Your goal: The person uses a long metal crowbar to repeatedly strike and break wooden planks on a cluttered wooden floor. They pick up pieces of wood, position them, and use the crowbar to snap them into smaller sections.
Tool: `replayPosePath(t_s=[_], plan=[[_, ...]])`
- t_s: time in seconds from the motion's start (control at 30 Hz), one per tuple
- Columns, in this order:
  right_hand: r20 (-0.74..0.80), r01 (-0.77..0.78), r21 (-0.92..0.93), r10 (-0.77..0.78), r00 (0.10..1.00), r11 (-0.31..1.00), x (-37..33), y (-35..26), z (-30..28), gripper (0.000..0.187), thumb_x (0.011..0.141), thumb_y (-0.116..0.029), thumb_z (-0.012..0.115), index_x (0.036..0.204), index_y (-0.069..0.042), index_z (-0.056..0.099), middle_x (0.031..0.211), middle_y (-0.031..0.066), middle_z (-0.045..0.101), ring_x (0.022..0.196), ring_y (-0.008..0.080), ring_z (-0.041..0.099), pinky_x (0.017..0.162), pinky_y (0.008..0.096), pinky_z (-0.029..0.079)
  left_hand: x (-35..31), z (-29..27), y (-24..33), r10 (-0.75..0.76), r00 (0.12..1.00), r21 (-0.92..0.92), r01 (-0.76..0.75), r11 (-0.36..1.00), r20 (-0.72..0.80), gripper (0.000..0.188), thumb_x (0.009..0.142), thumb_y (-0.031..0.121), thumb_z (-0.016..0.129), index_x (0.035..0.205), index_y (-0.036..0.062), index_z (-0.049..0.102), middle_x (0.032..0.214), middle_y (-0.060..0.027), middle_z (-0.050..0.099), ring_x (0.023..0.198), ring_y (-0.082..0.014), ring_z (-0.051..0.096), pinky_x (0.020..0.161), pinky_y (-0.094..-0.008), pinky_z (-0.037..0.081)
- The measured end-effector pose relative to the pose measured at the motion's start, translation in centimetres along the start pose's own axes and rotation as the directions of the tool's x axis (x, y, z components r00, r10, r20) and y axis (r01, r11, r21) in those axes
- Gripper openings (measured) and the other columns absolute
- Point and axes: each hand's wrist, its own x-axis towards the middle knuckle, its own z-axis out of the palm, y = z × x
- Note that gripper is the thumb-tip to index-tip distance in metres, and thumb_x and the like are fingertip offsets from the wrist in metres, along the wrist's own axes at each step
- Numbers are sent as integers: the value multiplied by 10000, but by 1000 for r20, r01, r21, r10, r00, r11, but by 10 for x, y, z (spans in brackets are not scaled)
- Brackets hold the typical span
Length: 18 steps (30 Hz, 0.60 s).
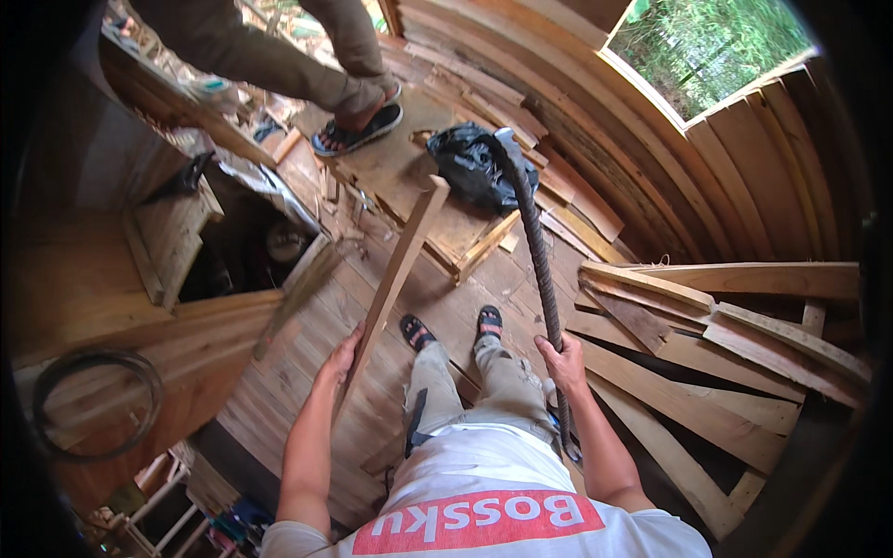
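Note:
My left hand (346, 353) is closed around a long narrow wooden batten (402, 253), which slants up and away to the right, its far end free in the air. My right hand (564, 363) grips a long dark crowbar (539, 256) with a spiral-ribbed shaft. The bar's pale curved tip points away from me, in front of a black plastic bag (465, 167) as I see it. Its other end hangs beside my right thigh. The fingers of both hands are wrapped round what they hold, partly hidden.
Another person in sandals (358, 130) stands on a low wooden platform (372, 172) ahead. Loose boards (688, 372) lie stacked at the right. A square opening (246, 242) is in the wooden structure at the left, near a coiled black hose (98, 353). A curved plank wall with a window rises at the far right.

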Motion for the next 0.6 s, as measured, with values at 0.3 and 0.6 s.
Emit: replayPosePath(t_s=[0.3, 0.6], plan=[[-50, 121, 80, -117, 992, 989, 5, -29, -19, 294, 839, -249, 720, 716, 10, 653, 581, -28, 497, 582, 68, 445, 521, 286, 383, -39, 27, 42, 361, 921, -131, -344, 930, 146, 646, 896, 718, 319, 762, 108, 485, 531, -11, 411, 433, -131, 419, 404, -269, 355], [-11, 140, 102, -139, 990, 985, -10, -24, -15, 374, 841, -265, 720, 606, -24, 557, 529, -26, 466, 517, 65, 403, 468, 303, 316, -68, 39, 64, 514, 754, -74, -534, 842, 409, 735, 837, 784, 341, 643, 89, 480, 536, -25, 432, 488, -147, 449, 479, -274, 372]])
